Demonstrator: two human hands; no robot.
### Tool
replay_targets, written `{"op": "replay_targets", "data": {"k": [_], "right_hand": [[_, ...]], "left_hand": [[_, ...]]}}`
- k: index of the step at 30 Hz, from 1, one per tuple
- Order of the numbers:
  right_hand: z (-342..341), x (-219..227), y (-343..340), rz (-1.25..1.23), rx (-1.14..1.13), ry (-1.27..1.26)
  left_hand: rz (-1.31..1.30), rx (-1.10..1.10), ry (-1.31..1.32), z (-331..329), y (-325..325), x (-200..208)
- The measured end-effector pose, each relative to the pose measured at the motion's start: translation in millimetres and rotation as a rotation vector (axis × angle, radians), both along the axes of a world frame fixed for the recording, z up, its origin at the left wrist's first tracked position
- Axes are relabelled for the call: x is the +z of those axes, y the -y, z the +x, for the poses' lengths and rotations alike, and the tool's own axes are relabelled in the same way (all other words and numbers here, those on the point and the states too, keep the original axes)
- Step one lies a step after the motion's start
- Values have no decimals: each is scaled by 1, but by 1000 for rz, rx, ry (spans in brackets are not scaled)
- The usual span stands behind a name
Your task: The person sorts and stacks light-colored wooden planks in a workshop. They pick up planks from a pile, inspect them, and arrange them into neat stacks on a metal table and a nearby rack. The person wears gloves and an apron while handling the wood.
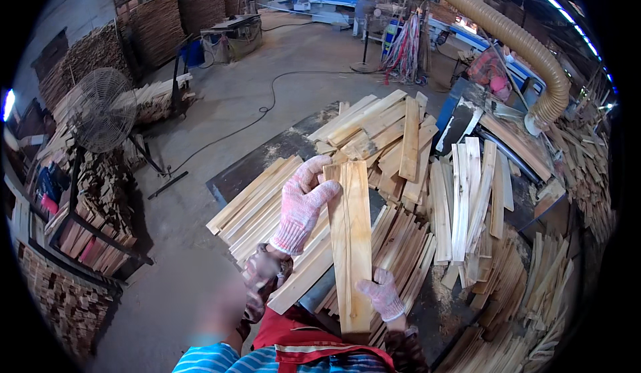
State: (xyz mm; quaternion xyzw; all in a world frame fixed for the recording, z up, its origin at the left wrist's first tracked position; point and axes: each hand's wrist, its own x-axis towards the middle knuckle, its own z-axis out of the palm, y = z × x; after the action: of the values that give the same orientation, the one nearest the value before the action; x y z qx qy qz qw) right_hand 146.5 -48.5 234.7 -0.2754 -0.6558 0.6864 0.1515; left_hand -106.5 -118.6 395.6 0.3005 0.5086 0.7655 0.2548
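A pale wooden board (350, 239) with a knot-marked face stands up in front of me, its far end raised. My left hand (302, 203), in a pink and white knitted glove, is closed on its far end, with the thumb on the face. Lower down, my right hand (382, 295), gloved alike, is closed on the board's right edge near the close end. Beneath the board lie rows of wooden strips (250, 199) on the left and a stack of narrower strips (397, 246) on the right. Part of these stacks is hidden by the board.
Loose boards (387, 133) are heaped beyond my hands on a dark table (230, 183). To the right stand more slats (467, 193), a machine (461, 116) and a ribbed hose (534, 46). A floor fan (101, 109) is at left; a cable (266, 109) crosses the floor.
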Motion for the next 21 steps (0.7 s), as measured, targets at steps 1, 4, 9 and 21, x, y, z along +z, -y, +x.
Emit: {"op": "replay_targets", "data": {"k": [1,4,9,21], "right_hand": [[-1,0,1,-87,47,-41],[-18,34,18,-496,234,-243],[-60,16,26,-639,194,-123],[-172,-146,47,254,-558,744]], "left_hand": [[28,28,20,-1,0,-1],[59,113,59,-14,-4,-9],[-184,90,92,-100,-14,-69],[-1176,554,-699,-346,73,-372]]}}
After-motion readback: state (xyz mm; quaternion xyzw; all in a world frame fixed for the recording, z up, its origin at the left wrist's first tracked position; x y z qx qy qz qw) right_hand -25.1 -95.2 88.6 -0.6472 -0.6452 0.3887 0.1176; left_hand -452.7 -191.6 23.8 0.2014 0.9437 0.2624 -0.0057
